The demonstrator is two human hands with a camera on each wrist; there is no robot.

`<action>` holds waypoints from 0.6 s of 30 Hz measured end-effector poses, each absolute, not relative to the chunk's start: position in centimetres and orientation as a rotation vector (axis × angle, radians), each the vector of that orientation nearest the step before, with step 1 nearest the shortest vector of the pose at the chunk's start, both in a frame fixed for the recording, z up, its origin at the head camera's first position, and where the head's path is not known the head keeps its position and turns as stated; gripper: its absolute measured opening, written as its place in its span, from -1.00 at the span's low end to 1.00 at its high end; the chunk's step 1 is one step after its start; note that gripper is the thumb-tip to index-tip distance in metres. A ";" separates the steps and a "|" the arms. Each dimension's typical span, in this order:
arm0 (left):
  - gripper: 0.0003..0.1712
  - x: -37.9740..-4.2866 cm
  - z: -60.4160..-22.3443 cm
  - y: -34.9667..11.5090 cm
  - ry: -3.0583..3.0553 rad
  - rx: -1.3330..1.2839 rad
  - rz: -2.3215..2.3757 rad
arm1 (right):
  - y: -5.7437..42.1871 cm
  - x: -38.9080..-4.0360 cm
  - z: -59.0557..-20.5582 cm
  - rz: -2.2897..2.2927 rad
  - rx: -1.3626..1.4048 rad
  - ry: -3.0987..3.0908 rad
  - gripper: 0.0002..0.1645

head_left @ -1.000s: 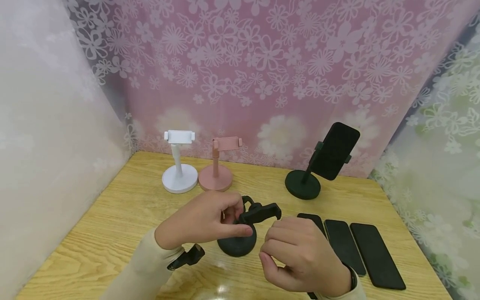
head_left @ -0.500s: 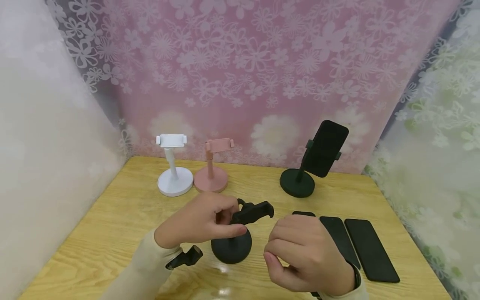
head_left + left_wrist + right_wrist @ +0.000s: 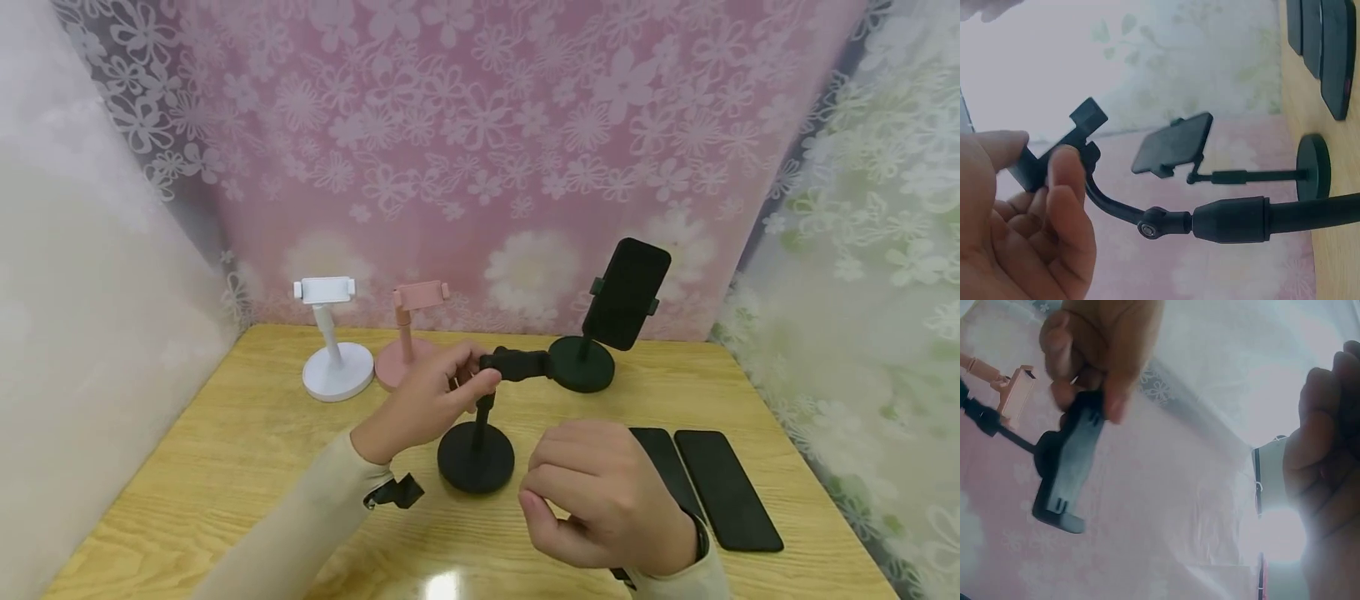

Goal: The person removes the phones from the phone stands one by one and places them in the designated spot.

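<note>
At the middle of the table, a black phone stand (image 3: pixel 476 458) rests on its round base. My left hand (image 3: pixel 423 400) pinches the near end of its clamp (image 3: pixel 517 364) between thumb and fingers. In the left wrist view, a bent neck (image 3: pixel 1113 206) joins that clamp to the thick pole (image 3: pixel 1232 220). The clamp (image 3: pixel 1072 469) holds no phone in the right wrist view. My right hand (image 3: pixel 600 500) hovers to the right of the stand with its fingers curled in and nothing visible in them.
White (image 3: pixel 337 371) and pink (image 3: pixel 407 333) phone stands stand at the back left. A dark green stand (image 3: pixel 581 364) at the back right carries a phone (image 3: pixel 627 293). More black phones (image 3: pixel 727 490) lie flat on the right, partly behind my right hand. A floral curtain (image 3: pixel 487 167) hangs behind.
My left hand has risen and moved away from me with the clamp, which now sits higher above the base. More of the pole shows. The right hand keeps its pose; the view has shifted.
</note>
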State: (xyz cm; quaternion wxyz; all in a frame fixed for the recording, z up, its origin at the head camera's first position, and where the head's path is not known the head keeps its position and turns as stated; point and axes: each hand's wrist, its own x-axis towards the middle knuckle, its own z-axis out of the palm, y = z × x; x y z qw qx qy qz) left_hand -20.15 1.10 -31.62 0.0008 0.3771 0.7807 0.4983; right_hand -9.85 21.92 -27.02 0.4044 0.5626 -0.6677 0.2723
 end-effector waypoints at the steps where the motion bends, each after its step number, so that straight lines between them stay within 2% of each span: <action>1: -0.82 -20.5 -31.7 1.2 2.466 1.166 1.559 | 22.0 -9.8 -27.0 0.688 1.418 -1.688 -0.56; 8: -0.57 -23.0 -33.4 2.3 2.596 1.065 1.468 | 22.7 -9.9 -26.7 0.702 1.391 -1.685 -0.56; 18: -0.57 -26.3 -36.2 4.8 2.371 0.717 1.950 | 22.8 -9.8 -26.7 0.707 1.383 -1.698 -0.55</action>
